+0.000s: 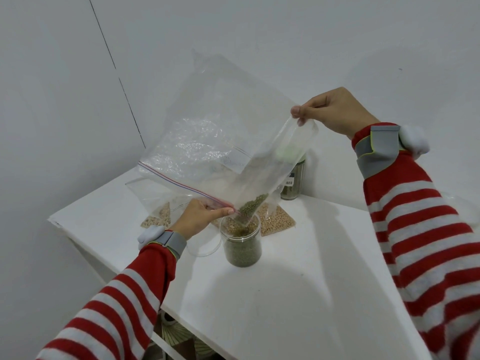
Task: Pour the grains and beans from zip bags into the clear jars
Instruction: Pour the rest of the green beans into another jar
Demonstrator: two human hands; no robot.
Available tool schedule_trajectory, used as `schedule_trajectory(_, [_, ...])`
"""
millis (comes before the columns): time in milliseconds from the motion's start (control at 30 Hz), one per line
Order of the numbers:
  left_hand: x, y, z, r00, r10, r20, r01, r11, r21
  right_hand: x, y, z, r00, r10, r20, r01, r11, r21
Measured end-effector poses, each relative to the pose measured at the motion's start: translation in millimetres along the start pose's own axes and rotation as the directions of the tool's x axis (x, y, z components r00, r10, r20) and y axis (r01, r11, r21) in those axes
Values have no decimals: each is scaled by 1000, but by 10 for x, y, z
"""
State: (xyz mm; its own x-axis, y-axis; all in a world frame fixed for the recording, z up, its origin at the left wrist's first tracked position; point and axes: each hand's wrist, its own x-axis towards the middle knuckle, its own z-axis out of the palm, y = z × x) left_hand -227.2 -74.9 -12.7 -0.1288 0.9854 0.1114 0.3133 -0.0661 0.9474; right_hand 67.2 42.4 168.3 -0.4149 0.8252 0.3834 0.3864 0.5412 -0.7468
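Clear zip bag (220,141), nearly empty

Above the jar (242,245), the bag (220,131) is thin clear plastic film, glossy and crinkled. The jar is clear and glossy with smooth walls; whether it is glass or plastic cannot be told. The beans (242,255) in it look small and matt. Just left of the jar lies a clear, glossy lid (205,248). Under the jar, the table (298,281) is smooth with a dull sheen. Behind the jar to the right, a second jar (294,188) bears a paper label (288,182). Nearer than the jar, the sleeves (420,229) are soft striped knit cloth, with woven bands (171,242) at the wrists.
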Motion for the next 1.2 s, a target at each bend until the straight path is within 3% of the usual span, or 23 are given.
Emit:
schedule_trajectory(733, [-70,-47,1,998,-67,-21,70,971,230,29,37,145,999,32,22,-32,999,-11])
schedule_trajectory(967, [-126,67,46,1000,-13,17,9,982,190,41,28,168,1000,12,16,-12,1000,-9])
schedule_trajectory(1100, [-125,58,34,998,-45,49,34,976,214,50,11,176,1000,5,22,-5,1000,-6])
schedule_trajectory(1200, [-80,-18,1,974,-226,16,211,933,290,64,6,183,1000,1,22,-1,1000,-6])
